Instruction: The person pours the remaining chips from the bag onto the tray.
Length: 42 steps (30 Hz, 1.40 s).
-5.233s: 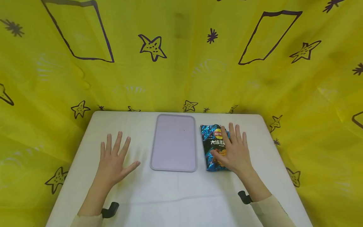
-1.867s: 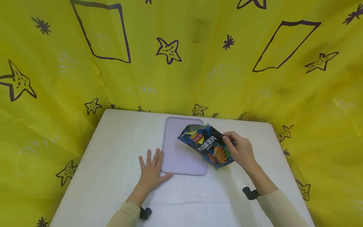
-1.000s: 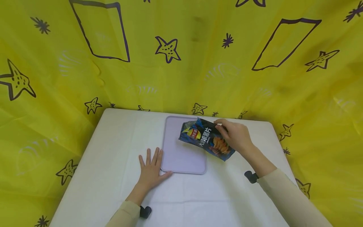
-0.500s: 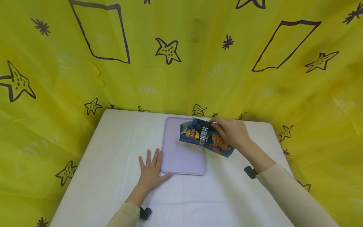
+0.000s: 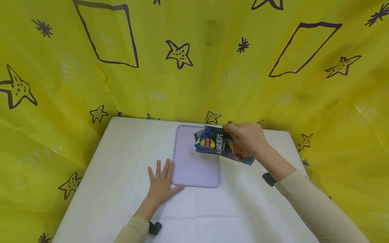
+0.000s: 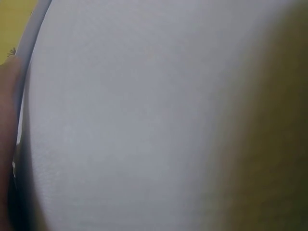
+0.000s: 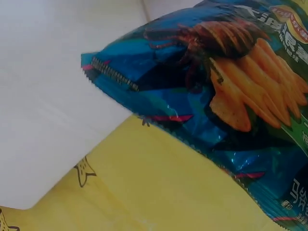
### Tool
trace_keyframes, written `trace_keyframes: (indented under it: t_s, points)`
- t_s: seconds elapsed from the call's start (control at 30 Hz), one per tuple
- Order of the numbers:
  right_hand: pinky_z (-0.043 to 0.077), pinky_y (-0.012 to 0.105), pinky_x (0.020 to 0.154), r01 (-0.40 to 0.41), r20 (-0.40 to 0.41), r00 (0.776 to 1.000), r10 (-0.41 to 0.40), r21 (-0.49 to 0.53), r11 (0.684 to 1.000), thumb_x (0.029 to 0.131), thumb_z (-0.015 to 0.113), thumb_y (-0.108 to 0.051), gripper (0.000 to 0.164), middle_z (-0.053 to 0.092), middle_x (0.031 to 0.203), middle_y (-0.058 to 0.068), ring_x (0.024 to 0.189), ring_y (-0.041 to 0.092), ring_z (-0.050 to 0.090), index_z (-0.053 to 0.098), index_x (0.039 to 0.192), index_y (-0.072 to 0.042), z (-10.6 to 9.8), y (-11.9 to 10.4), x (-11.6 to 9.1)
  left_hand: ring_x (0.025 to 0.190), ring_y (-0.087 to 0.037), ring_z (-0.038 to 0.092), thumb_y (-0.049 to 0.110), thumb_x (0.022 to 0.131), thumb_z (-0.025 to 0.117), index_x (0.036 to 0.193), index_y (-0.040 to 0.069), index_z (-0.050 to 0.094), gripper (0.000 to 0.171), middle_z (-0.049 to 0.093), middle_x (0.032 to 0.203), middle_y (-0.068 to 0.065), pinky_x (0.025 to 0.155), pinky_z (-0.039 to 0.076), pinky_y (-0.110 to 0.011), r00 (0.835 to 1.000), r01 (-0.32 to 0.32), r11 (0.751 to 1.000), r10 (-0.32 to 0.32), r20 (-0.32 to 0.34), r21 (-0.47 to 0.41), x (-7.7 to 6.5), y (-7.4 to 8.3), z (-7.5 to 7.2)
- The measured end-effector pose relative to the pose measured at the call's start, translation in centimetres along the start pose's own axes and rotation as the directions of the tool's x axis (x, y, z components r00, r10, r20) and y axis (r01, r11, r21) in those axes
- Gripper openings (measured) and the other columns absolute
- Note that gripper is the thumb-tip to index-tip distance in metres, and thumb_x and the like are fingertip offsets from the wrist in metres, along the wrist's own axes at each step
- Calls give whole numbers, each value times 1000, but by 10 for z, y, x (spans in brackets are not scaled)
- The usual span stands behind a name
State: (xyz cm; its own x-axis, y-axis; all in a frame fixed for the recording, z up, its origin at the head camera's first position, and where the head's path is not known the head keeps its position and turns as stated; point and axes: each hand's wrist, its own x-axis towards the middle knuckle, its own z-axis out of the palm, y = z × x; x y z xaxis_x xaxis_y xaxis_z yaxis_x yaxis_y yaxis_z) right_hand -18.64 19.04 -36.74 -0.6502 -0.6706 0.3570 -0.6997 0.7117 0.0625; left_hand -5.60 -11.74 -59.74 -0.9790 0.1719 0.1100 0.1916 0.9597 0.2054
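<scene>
My right hand (image 5: pixel 247 136) grips the long upper edge of a blue and black potato chip bag (image 5: pixel 223 143), thumb on the near face. The bag hangs sideways over the right part of a lavender tray (image 5: pixel 194 172); its left end looks torn open, with greyish lining showing. Its printed lower half, with a picture of chips, fills much of the right wrist view (image 7: pixel 231 86). My left hand (image 5: pixel 160 187) lies flat, fingers spread, at the tray's lower left corner. Only a strip of the left hand (image 6: pixel 7 110) shows in the left wrist view.
The tray lies on a white-covered table (image 5: pixel 127 158). A yellow curtain (image 5: pixel 200 87) with dark star drawings surrounds its back and sides. Black camera mounts sit at the left wrist (image 5: pixel 155 228) and the right wrist (image 5: pixel 268 179).
The chip bag, first flat on the table right of the tray, is now lifted over it in my right hand and turned sideways. My left hand has come to the tray's corner.
</scene>
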Motion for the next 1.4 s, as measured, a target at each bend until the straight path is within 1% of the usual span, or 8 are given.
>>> trace_keyframes:
  t_s: [0.1,0.2,0.37,0.53,0.73,0.93,1.2,1.4]
  points:
    - [35,25,39,14,-16,1000,-14,0,1000,92,55,-20,11,58,64,-8,48,10,44,64,97,-24,-3,-2,3,137,-42,2,80,73,39,148,14,15,103,14,153,-8,98,-3,-69,1000,-2,1000,2,-6,-1,0,0,0]
    - [36,25,39,37,9,999,-37,-5,999,89,59,-17,12,60,67,-8,49,10,46,64,99,-23,-6,-4,6,137,-42,3,79,73,40,148,14,15,103,15,153,-7,98,-2,-69,1000,-2,1000,2,-10,-6,0,0,-1]
    - [36,25,38,69,62,996,-67,-31,997,79,70,-9,30,62,70,-6,52,11,50,62,103,-24,-10,-10,10,137,-43,3,79,73,41,148,13,17,103,16,153,-8,98,-2,-70,1000,-6,1000,5,-20,-25,-1,-1,0]
    - [31,24,36,94,68,994,-90,-61,994,79,69,-6,29,59,66,-5,48,12,48,61,100,-24,-11,-14,12,137,-43,2,81,73,38,148,14,16,103,16,153,-9,97,-3,-70,1000,-13,999,12,-16,-30,-1,-1,2]
    - [35,24,37,101,103,990,-97,-37,994,75,75,-9,33,64,72,-3,51,13,52,62,102,-22,-11,-16,15,137,-43,4,80,73,41,148,13,18,103,17,152,-9,97,-2,-70,1000,-16,999,15,-26,-40,-1,-1,1]
    - [35,24,37,82,127,989,-77,-38,996,76,73,-8,32,63,70,-3,50,13,51,62,101,-23,-14,-18,20,137,-43,3,80,72,41,148,14,15,103,15,153,-8,98,-2,-70,1000,-8,1000,8,-10,-23,-1,0,-1]
    - [33,23,36,106,77,992,-102,-41,994,82,67,-8,24,63,68,-4,48,12,52,63,100,-23,-13,-17,21,137,-41,-1,82,72,35,149,16,11,104,10,154,-7,98,-4,-69,1000,2,1000,-1,8,-18,-3,-1,2]
    - [35,24,36,108,89,991,-104,-34,994,80,67,-5,25,62,68,-4,48,13,52,61,97,-23,-12,-16,21,138,-41,-2,83,72,34,149,16,11,104,10,154,-6,98,-5,-69,1000,4,1000,-4,4,-14,-2,-1,3]
